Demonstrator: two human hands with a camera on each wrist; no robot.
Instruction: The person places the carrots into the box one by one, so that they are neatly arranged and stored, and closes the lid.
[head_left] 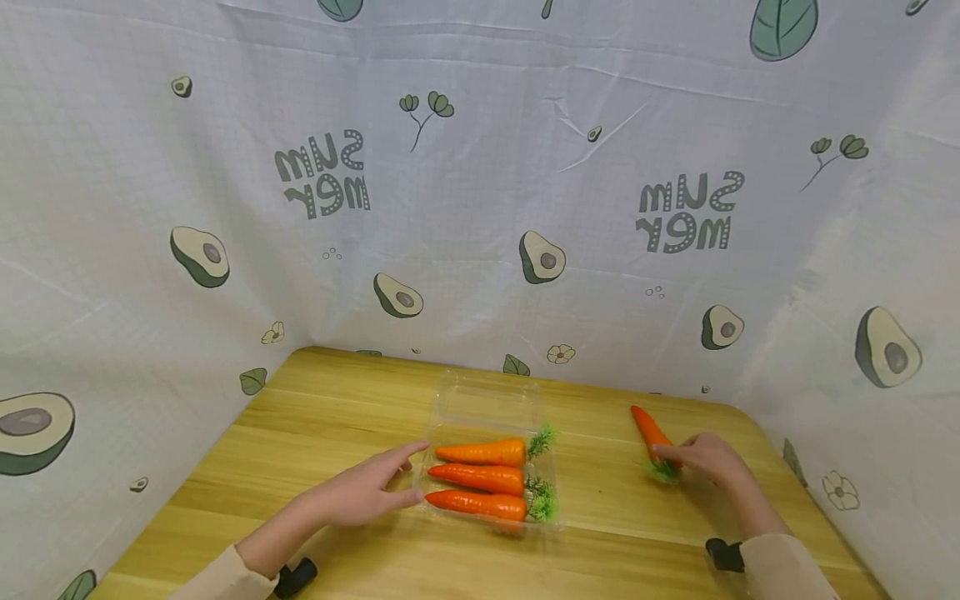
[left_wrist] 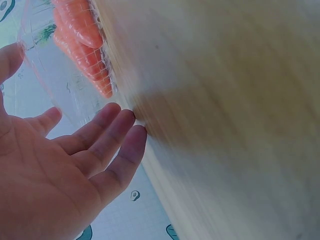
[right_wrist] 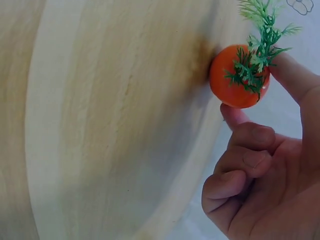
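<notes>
A clear plastic container (head_left: 491,412) with its lid folded back lies on the table. Three toy carrots (head_left: 487,477) with green tops lie side by side inside it, tips toward the left. My left hand (head_left: 360,492) is at the container's left side, fingers spread, thumb and index fingertips right at its edge. In the left wrist view that hand's fingers (left_wrist: 107,145) are loosely extended and hold nothing. At the right, my right hand (head_left: 708,458) pinches a fourth carrot (right_wrist: 225,82) near its leafy end, between thumb and index finger. Its other fingers are curled inward.
The wooden table (head_left: 592,492) runs back to a hanging curtain (head_left: 480,208) printed with avocados, which also closes in both sides. Black straps (head_left: 296,577) sit at both wrists, by the sleeve cuffs.
</notes>
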